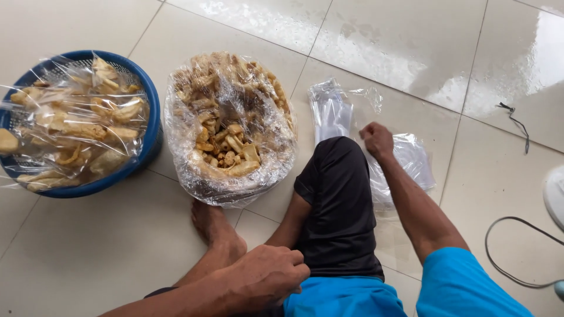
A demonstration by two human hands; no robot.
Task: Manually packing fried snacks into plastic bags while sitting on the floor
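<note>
My right hand point(377, 140) reaches past my bent knee in black shorts point(341, 199) and rests, fingers curled, on a stack of empty clear plastic bags point(411, 158) lying on the floor. Whether it pinches a bag I cannot tell. My left hand point(264, 276) is closed in a loose fist near my shin, holding nothing visible. In front of my foot point(214, 226) sits a large clear bag of yellow-brown fried crackers point(229, 126), open at the top.
A blue basket point(154, 126) at the left holds several sealed clear packs of crackers point(76, 126). The floor is glossy beige tile. A black cable point(505, 258) and part of a white object point(555, 194) lie at the right edge. A small dark string point(517, 123) lies further back.
</note>
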